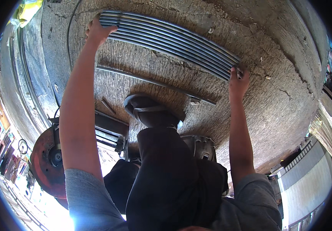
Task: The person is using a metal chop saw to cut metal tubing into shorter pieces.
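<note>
Several grey metal rods point(166, 40) lie side by side as a flat bundle on the rough concrete. At the bundle's left end my left hand point(96, 31) is closed around the rod ends, its thumb resting across the top. My right hand point(239, 81) grips the right end, thumb against the near rods and fingers curled at the tips. Nearer to me, a single rod point(154, 82) lies apart from the bundle. My foot in a dark sandal point(150, 109) is just short of it.
A cut-off saw with a red round guard point(44, 161) stands at the lower left, next to my left arm. A short metal piece point(108, 106) and a small block point(195, 101) lie on the floor. A dark cable point(69, 38) runs along the left. A broom-like bundle point(323, 125) is far right.
</note>
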Demonstrator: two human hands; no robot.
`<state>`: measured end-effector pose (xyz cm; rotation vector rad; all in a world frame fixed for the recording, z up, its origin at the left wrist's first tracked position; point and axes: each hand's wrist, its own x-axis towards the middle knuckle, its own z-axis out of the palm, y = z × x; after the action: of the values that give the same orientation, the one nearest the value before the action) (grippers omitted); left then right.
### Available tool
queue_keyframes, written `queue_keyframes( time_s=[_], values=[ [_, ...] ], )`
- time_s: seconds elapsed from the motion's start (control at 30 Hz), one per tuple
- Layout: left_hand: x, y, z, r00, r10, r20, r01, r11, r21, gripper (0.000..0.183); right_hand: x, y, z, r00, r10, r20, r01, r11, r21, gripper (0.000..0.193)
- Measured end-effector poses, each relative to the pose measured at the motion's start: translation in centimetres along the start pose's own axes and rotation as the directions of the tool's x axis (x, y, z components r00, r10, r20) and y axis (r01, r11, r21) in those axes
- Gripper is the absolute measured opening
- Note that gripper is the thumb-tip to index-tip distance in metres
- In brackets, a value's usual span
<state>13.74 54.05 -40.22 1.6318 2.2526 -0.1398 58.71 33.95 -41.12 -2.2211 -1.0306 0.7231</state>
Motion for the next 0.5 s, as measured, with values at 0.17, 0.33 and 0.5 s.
queue_keyframes(
  time_s=[0.17, 0.33, 0.5],
  values=[
    [0.44, -0.45, 0.05, 0.998, 0.029, 0.051, -0.019, 0.982, -0.186, 0.095, 0.01, -0.14, -0.01, 1.000, 0.014, 0.006, -0.014, 1.000, -0.021, 0.037],
    [0.07, -0.10, -0.08, 0.998, -0.002, 0.059, 0.012, 0.986, -0.169, 0.094, -0.06, -0.09, 0.05, 0.999, 0.046, -0.011, -0.046, 0.999, 0.021, 0.040],
    [-0.52, 0.51, -0.47, 0.998, -0.011, 0.064, 0.019, 0.992, -0.126, 0.095, 0.11, 0.24, 0.14, 0.999, 0.029, -0.017, -0.028, 0.998, 0.057, 0.038]
  ],
)
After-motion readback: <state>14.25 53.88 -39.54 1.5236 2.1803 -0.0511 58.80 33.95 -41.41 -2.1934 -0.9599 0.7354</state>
